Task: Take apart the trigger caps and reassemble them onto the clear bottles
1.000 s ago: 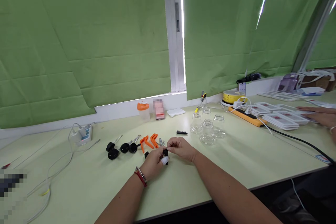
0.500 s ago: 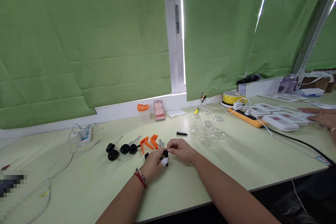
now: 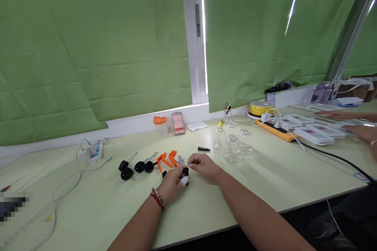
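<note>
While a white power strip (image 3: 97, 153) w/ cables (image 3: 80, 172) sits at far L on the table (image 3: 279, 172), blk round-headed pcs (image 3: 140, 166) w/ metal rods lie loosely grouped nearer the middle. Orange-lidded cup (image 3: 160, 126) stands behind; orange bent pcs (image 3: 163, 159) lie just R of the blk ones. L hand (image 3: 171, 182), w/ a white wrap (image 3: 184, 180), grips a small blk part (image 3: 185, 171), partly hidden; metal pcs (image 3: 180, 160) lie just beyond. R hand (image 3: 204, 166) is just beside that part: fingers curled, thumb & index tips close together; can't tell if they pinch anything or touch the part. Blk toothed pc (image 3: 204, 149) lies behind R hand, apart. Clear glass jars (image 3: 233, 151) stand clustered further R. Then yellow round item (image 3: 261, 108), orange power strip (image 3: 277, 131), white flat cases (image 3: 314, 135); co-worker's hands (image 3: 361, 132) over more of these, far R.
</note>
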Available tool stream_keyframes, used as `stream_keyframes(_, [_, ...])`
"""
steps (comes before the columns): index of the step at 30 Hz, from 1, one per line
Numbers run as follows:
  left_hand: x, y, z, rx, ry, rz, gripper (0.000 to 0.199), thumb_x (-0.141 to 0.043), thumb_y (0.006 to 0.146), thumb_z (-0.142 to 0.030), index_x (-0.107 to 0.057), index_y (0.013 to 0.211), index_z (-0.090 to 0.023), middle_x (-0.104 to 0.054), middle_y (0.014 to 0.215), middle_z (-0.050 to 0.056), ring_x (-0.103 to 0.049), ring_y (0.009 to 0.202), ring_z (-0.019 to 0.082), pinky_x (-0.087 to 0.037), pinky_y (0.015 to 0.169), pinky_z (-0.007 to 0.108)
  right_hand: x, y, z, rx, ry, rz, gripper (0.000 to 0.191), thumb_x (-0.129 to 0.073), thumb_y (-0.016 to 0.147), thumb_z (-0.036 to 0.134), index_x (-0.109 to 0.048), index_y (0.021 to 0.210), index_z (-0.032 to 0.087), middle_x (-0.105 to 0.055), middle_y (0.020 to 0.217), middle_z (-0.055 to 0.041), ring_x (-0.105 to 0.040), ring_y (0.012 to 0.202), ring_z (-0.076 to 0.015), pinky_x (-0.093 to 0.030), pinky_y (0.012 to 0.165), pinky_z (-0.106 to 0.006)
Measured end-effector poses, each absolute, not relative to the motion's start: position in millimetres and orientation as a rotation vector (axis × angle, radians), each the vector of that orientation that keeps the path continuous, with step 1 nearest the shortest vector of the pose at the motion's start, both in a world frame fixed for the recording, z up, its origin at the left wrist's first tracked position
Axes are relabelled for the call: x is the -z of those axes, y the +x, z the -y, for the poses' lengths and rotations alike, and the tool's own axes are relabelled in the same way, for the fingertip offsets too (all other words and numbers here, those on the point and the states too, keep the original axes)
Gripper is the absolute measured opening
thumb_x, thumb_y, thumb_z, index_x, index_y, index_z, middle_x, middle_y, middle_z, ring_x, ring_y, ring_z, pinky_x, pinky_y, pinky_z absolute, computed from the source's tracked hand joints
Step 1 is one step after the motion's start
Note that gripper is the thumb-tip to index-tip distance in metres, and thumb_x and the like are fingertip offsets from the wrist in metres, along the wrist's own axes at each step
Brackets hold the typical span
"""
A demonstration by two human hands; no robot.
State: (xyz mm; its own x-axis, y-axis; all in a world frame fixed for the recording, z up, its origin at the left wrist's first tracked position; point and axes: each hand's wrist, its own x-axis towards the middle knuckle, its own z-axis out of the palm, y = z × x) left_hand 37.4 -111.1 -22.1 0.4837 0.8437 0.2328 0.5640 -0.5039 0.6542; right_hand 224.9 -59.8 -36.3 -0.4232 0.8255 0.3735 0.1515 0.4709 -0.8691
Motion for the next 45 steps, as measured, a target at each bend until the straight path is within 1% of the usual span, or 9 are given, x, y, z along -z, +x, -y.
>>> stream_keyframes(5, [22,37,112,-0.722,2.198,-1.209,0.024,-0.05,0.082,-0.026,-0.055,0.104,-0.016,-0.059,0.076,0.003,-0.052,0.066,0.016,-0.04,0.062,0.026,38,239,46,-0.411,-1.296,1.955,0.013,-0.056,0.081,0.017,-0.068,0.086,0.017,-0.065,0.097,-0.0062,-0.055,0.096,-0.02,-0.04,0.086,-0.03])
stream_keyframes(8, [23,37,112,-0.716,2.188,-1.23,0.026,-0.05,0.082,-0.026,-0.055,0.105,-0.016,-0.059,0.076,0.003,-0.053,0.067,0.016,-0.04,0.062,0.026,44,247,39,-0.315,-1.505,2.004,0.023,-0.058,0.077,0.011,-0.069,0.095,0.017,-0.063,0.108,-0.0085,-0.052,0.105,-0.0242,-0.038,0.089,-0.031])
stream_keyframes(13, [25,36,110,-0.7,2.187,-1.241,0.027,-0.05,0.082,-0.027,-0.054,0.107,-0.017,-0.059,0.077,0.002,-0.053,0.067,0.016,-0.041,0.063,0.027,50,247,37,-0.333,-1.572,2.037,0.028,-0.053,0.076,0.004,-0.07,0.093,0.017,-0.064,0.099,-0.0105,-0.058,0.094,-0.0244,-0.039,0.077,-0.03])
stream_keyframes(17, [25,36,111,-0.706,2.19,-1.243,0.026,-0.05,0.082,-0.027,-0.055,0.106,-0.017,-0.06,0.077,0.003,-0.053,0.068,0.016,-0.041,0.063,0.026,47,241,41,-0.351,-1.531,2.064,0.033,-0.049,0.078,0.003,-0.068,0.1,0.018,-0.065,0.097,-0.0082,-0.059,0.09,-0.0206,-0.04,0.076,-0.028])
stream_keyframes(20, [24,37,111,-0.708,2.192,-1.236,0.026,-0.05,0.082,-0.026,-0.055,0.106,-0.017,-0.059,0.076,0.002,-0.052,0.067,0.016,-0.04,0.062,0.026,43,232,47,-0.443,-1.332,2.003,0.039,-0.045,0.082,0.006,-0.061,0.116,0.017,-0.063,0.098,-0.0069,-0.058,0.089,-0.0172,-0.042,0.079,-0.027])
stream_keyframes(23, [25,37,110,-0.724,2.219,-1.207,0.024,-0.049,0.082,-0.024,-0.054,0.104,-0.017,-0.058,0.075,0.001,-0.051,0.066,0.015,-0.04,0.061,0.026,40,221,57,-0.641,-0.973,1.845,0.038,-0.044,0.085,0.011,-0.055,0.121,0.016,-0.06,0.097,-0.0069,-0.057,0.089,-0.016,-0.045,0.082,-0.029])
stream_keyframes(27, [26,36,109,-0.741,2.245,-1.185,0.021,-0.048,0.082,-0.021,-0.054,0.102,-0.017,-0.057,0.075,0.001,-0.049,0.065,0.015,-0.039,0.061,0.025,35,209,70,-0.913,-0.654,1.701,0.029,-0.049,0.085,0.018,-0.057,0.112,0.019,-0.058,0.096,-0.0054,-0.056,0.092,-0.0159,-0.046,0.086,-0.032])
stream_keyframes(32, [26,36,109,-0.745,2.241,-1.18,0.023,-0.048,0.082,-0.021,-0.053,0.104,-0.017,-0.056,0.076,0.001,-0.049,0.066,0.015,-0.039,0.061,0.025,31,204,76,-1.137,-0.538,1.581,0.023,-0.057,0.081,0.019,-0.058,0.104,0.02,-0.057,0.089,-0.0026,-0.055,0.087,-0.0145,-0.046,0.083,-0.032])
stream_keyframes(45, [26,36,109,-0.769,2.238,-1.163,0.01,-0.049,0.081,-0.019,-0.052,0.09,-0.018,-0.049,0.071,-0.001,-0.043,0.062,0.013,-0.036,0.058,0.023,28,208,78,-1.103,-0.608,1.673,0.021,-0.058,0.072,0.011,-0.056,0.092,0.019,-0.056,0.082,-0.0002,-0.054,0.078,-0.0136,-0.045,0.075,-0.03])
